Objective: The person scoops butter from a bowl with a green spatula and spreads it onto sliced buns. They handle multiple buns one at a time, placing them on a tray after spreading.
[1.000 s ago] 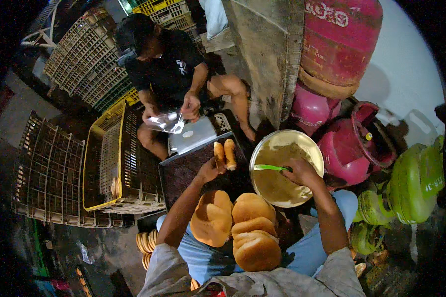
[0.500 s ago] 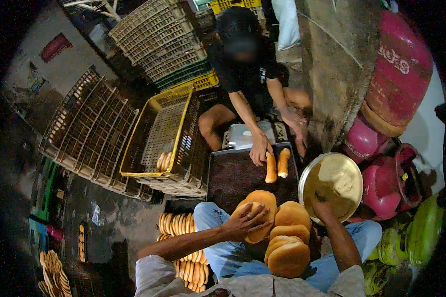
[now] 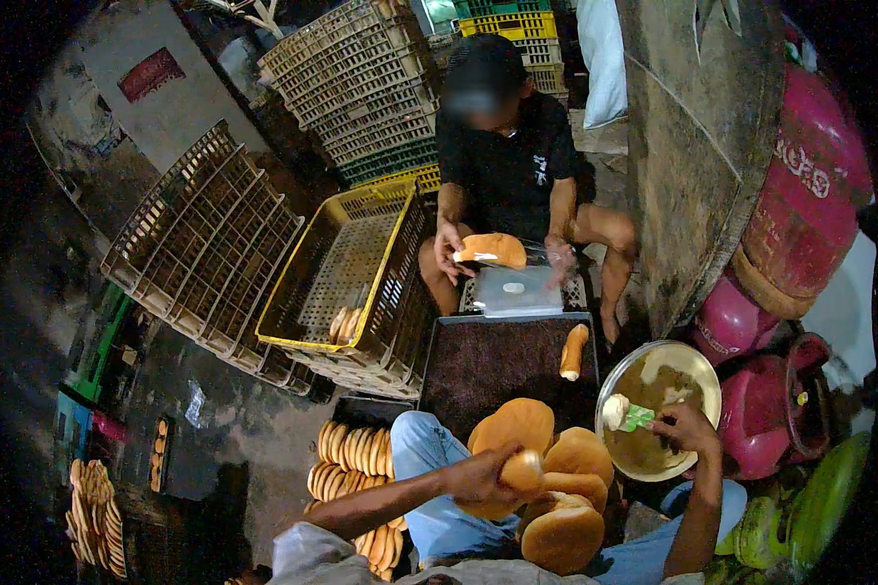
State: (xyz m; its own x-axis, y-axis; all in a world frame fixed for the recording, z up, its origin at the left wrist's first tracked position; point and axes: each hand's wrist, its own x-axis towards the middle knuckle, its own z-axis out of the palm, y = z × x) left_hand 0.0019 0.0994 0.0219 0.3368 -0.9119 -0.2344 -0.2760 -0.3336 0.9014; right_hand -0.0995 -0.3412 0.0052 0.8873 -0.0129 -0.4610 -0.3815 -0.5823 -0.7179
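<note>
Down in the head view, the left hand [image 3: 478, 478] grips a smooth round golden bun [image 3: 523, 470] above the stacked buns (lap level); the right hand [image 3: 686, 429] clasps a green-handled brush [image 3: 626, 415] over the shallow metal bowl [image 3: 698, 363].

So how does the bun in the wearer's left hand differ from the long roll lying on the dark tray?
The bun is round and held up in the left hand, over the pile of buns on the lap; the long roll is narrow and stretched out, lying alone and untouched on the dark tray. The bun sits close to the wearer; the roll lies near the tray's far right edge, towards the seated person. Both are golden-brown baked bread.
</note>
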